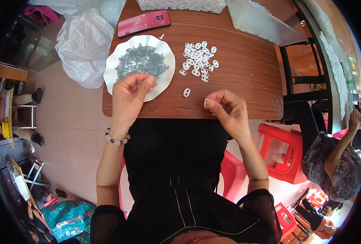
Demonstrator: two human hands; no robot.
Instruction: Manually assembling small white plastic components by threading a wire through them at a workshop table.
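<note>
My left hand (pixel 132 94) is over the near rim of a white scalloped plate (pixel 110 61), thumb and fingertips pinched together. Whatever is between them is too small to make out. On the plate lies a heap of small translucent grey plastic pins (pixel 142 59). Near the table's front edge, my right hand (pixel 231 112) pinches a small white plastic piece (pixel 208 103) between thumb and forefinger. One white two-hole oval piece (pixel 187 92) lies alone on the wood between my hands. Beyond it is a loose pile of similar white pieces (pixel 197 57).
A pink phone (pixel 144 24) and a small white pin (pixel 161 37) lie behind the plate on the brown table (pixel 245 73). A packed clear bag (pixel 184 4) and a pale tray (pixel 261 26) occupy the back. Red stools (pixel 284 152) stand to the right.
</note>
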